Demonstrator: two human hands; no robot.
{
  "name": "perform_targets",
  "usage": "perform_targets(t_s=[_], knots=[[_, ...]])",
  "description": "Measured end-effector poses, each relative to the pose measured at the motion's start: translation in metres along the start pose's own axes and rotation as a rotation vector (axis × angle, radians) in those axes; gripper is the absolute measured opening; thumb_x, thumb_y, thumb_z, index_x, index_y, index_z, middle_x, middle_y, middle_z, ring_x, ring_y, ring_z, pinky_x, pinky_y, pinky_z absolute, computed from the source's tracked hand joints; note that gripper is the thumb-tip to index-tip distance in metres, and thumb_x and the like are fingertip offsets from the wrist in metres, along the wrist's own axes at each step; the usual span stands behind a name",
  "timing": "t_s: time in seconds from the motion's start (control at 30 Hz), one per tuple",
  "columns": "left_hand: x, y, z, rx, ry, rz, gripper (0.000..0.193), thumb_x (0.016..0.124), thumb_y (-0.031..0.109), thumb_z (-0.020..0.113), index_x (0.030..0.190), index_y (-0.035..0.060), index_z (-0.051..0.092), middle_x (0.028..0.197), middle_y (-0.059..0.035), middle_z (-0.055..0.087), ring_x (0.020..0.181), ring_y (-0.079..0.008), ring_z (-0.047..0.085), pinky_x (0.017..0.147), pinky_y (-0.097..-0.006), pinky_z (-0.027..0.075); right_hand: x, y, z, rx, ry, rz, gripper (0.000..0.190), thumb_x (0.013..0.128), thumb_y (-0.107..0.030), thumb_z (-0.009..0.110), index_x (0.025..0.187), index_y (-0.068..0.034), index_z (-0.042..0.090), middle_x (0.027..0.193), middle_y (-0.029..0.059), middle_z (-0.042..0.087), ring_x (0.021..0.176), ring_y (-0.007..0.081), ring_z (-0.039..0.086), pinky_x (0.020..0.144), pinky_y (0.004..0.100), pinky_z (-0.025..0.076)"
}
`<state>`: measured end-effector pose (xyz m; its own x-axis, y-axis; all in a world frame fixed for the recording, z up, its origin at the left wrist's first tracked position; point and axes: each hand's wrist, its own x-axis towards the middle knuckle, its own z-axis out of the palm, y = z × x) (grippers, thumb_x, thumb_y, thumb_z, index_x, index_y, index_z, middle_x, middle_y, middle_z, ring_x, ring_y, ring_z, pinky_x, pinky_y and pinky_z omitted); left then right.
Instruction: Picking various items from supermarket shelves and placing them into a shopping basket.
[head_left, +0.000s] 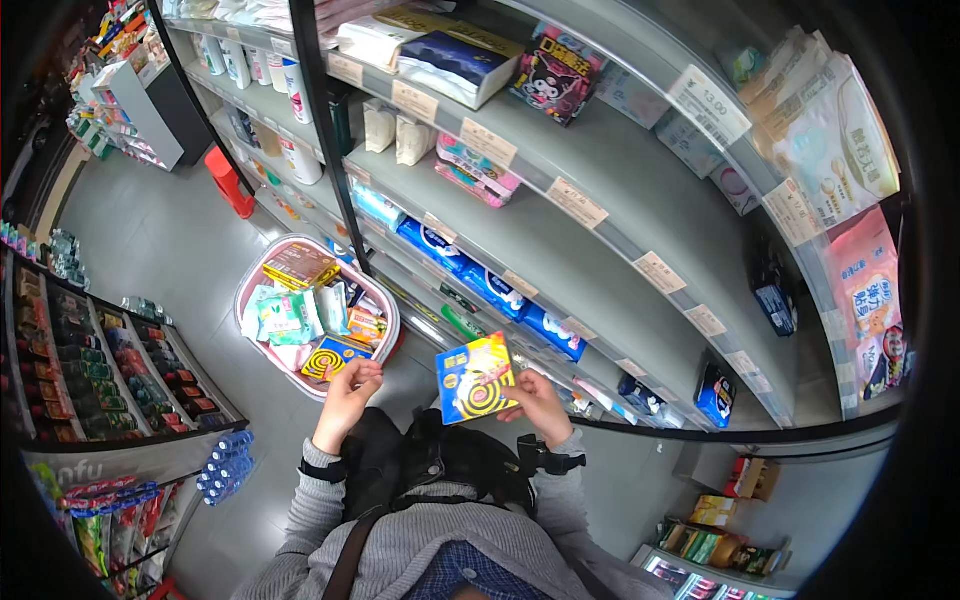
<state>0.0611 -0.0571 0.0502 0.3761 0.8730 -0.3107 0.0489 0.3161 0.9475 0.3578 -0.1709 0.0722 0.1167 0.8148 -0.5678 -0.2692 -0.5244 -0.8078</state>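
My right hand (541, 409) grips the lower right edge of a blue and yellow box of mosquito coils (466, 390), its spiral print facing up. My left hand (349, 401) hovers at the near rim of a pink and white basket (247, 300), fingers loosely curled, and I see nothing in it. A similar coil box (330, 360) leans inside the basket, partly covered by that hand in this view. Also in the basket are a green and white soft pack (289, 315), a brown and yellow box (300, 266) and a small orange box (366, 327).
Grey shelving (600, 217) with price tags curves along the right, bearing blue packs (491, 289), a pink pack (476, 172) and tissue packs (454, 64). A red plastic object (229, 184) stands on the floor beyond the basket. Bottle racks (105, 360) line the left.
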Motion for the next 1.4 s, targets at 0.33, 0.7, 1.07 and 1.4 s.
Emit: perform_targets(t_s=[0.33,0.7,1.07,1.4], knots=[[-0.057,-0.002,-0.157,0.001,0.196,-0.031,0.015,0.082,0.0,0.056,0.098,-0.0005,0.057,0.088,-0.0041,0.061,0.083,-0.0102,0.057,0.076,-0.0225,0.045,0.004,0.046,0.081,0.149,0.402,0.008,0.021,0.085,-0.016,0.059,0.087,-0.002,0.043,0.084,0.0173,0.061,0.06,0.0262,0.065,0.049,0.0288,0.054],[-0.03,-0.084,-0.249,0.019,0.007,-0.504,0.039,0.085,0.014,0.056,0.119,0.0025,0.041,0.098,-0.0092,0.058,0.084,-0.0184,0.059,0.071,-0.0341,0.05,0.01,0.099,0.169,0.409,0.701,-0.075,0.024,0.086,-0.017,0.059,0.087,-0.004,0.039,0.081,0.0166,0.06,0.063,0.0261,0.066,0.055,0.0303,0.055],[0.059,-0.216,-0.189,-0.503,0.241,-0.52,0.051,0.074,-0.003,0.053,0.12,0.0109,0.037,0.107,-0.0127,0.054,0.085,-0.0287,0.063,0.058,-0.0436,0.058,0.039,0.144,0.18,0.538,0.691,0.042,0.024,0.086,-0.017,0.059,0.091,-0.005,0.039,0.087,0.0165,0.059,0.067,0.0269,0.065,0.06,0.0318,0.055],[0.063,-0.201,-0.175,-0.358,0.404,-0.556,0.054,0.064,-0.009,0.049,0.115,0.008,0.045,0.101,-0.0112,0.057,0.081,-0.0235,0.062,0.054,-0.0349,0.054,0.081,0.187,0.156,0.6,0.703,0.139,0.027,0.085,-0.015,0.061,0.099,-0.002,0.041,0.091,0.0165,0.059,0.075,0.0283,0.066,0.066,0.0335,0.055]])
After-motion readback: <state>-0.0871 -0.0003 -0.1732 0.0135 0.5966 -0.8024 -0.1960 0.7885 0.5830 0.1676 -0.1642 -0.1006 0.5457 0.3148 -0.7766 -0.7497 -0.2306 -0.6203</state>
